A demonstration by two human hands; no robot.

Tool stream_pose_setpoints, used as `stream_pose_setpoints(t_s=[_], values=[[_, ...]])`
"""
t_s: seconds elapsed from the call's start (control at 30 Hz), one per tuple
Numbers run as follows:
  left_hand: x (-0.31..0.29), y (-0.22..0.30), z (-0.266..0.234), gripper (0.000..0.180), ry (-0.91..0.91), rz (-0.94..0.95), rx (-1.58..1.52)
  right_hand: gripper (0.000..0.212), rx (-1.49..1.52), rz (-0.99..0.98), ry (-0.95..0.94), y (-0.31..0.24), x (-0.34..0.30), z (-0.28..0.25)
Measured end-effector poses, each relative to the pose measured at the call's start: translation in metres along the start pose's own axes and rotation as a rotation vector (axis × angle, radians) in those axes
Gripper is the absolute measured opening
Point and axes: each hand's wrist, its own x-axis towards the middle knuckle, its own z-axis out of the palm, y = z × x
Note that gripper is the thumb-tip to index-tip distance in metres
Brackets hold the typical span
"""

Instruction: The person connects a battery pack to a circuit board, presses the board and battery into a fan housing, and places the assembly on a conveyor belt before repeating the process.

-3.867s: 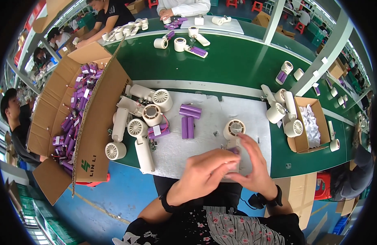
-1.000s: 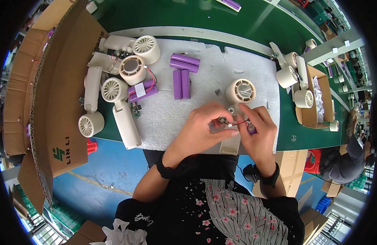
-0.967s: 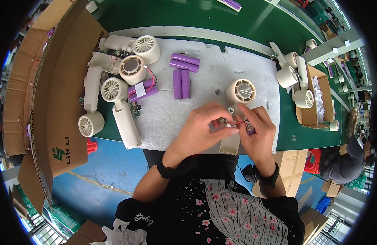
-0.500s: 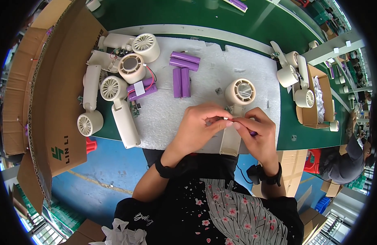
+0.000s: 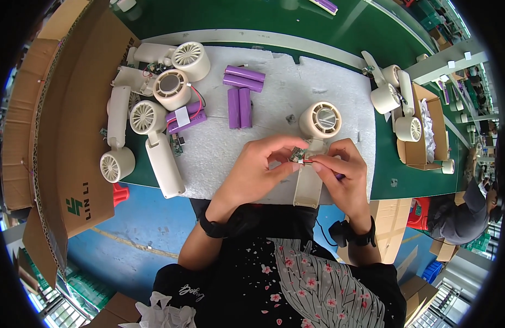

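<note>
A cream handheld fan (image 5: pixel 320 120) lies on the foam sheet in front of me, its open handle shell (image 5: pixel 308 188) pointing toward me. Over that handle, my left hand (image 5: pixel 255 169) grips a small green circuit board (image 5: pixel 299 153) between thumb and fingers. My right hand (image 5: pixel 346 174) pinches red and black wires behind a white plug (image 5: pixel 304 162), which is at the board's edge; whether it is seated I cannot tell. A bit of purple battery (image 5: pixel 339 176) shows under the right fingers, mostly hidden by them.
Purple battery pairs (image 5: pixel 240 108) lie mid-sheet on the white foam (image 5: pixel 274 147). Several cream fans (image 5: pixel 165 164) crowd the left side, beside a tall cardboard box (image 5: pixel 85 142). More fans (image 5: pixel 384 98) and a small carton (image 5: pixel 422 158) stand right. A person (image 5: pixel 463 213) sits at far right.
The left fingers have shifted from the plug to the circuit board, which now shows between them. The plug, held by the right hand, has come against the board's edge.
</note>
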Motion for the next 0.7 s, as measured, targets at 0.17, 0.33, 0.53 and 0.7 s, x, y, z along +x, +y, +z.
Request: stream_pose_setpoints(t_s=[0.17,0.33,0.53,0.7], values=[[-0.0003,-0.0048,-0.0006,0.030,-0.003,0.062,0.008,0.019,-0.078,0.005,-0.011,-0.0039,-0.0001,0.0015],[0.0010,-0.0044,-0.0022,0.029,0.007,-0.017,-0.116,0.019,-0.043,0.053,-0.053,-0.0069,0.0020,0.0002],[0.0008,-0.0082,-0.0034,0.030,0.006,-0.008,-0.131,0.019,-0.011,0.081,-0.053,-0.0077,0.0019,0.0026],[0.0016,-0.0053,-0.0023,0.030,0.030,-0.005,-0.153,0.019,-0.007,0.108,-0.057,-0.0087,0.0039,0.0016]])
